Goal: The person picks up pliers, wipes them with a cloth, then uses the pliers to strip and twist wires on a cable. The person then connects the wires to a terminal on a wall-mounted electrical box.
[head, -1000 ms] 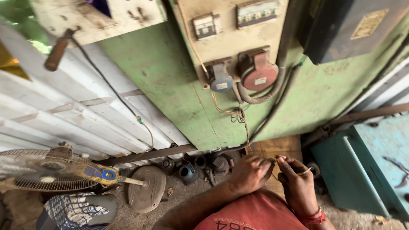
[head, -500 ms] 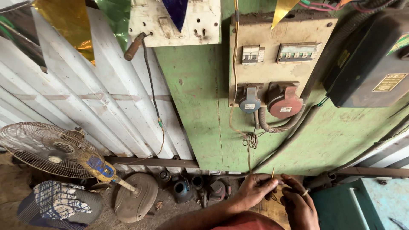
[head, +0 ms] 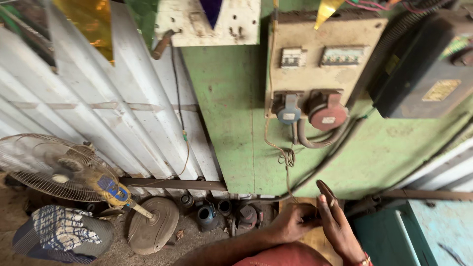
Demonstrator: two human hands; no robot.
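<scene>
Low against the green wall, a thin wire hanging from the grey fuse board is pinched by the left hand, the right hand flat-open beside it, floor fan well apart leftward.

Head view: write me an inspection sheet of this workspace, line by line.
Surface: bare dirt floor below a green wall panel and white corrugated sheeting.
Job's things: thin wire hangs down the panel to the hands; what the fingers pinch is too small to tell.
Clutter: tilted pedestal fan with round base, patterned cloth bundle, small dark metal parts along the wall foot.
Hands: left hand and right hand meet low at the wall, fingers together.
Cables: thick grey cable loops under the red socket; black cord runs down the sheeting.
Surroundings: beige electrical board, blue socket, black box, teal cabinet.
</scene>
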